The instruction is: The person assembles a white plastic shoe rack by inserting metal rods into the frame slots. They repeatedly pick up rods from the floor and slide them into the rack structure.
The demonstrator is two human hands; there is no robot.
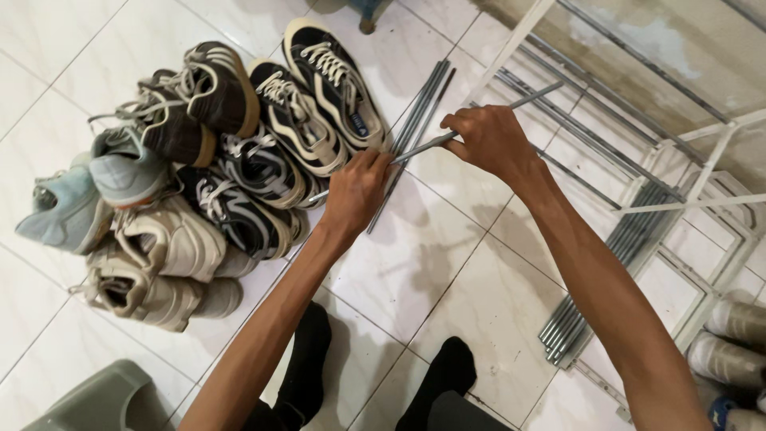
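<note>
Both my hands hold one thin grey metal rod above the white tiled floor. My left hand grips its lower end, close to the shoes. My right hand grips it nearer the middle, and the rod's far end points up to the right. Just under the rod, several more grey rods lie bundled on the tiles. A white metal rack frame lies on the floor to the right of my right hand.
A pile of several sneakers, dark, white, beige and pale blue, covers the left side. Another bundle of rods lies at the right beside the frame. My feet in black socks are at the bottom. A grey-green bin corner sits bottom left.
</note>
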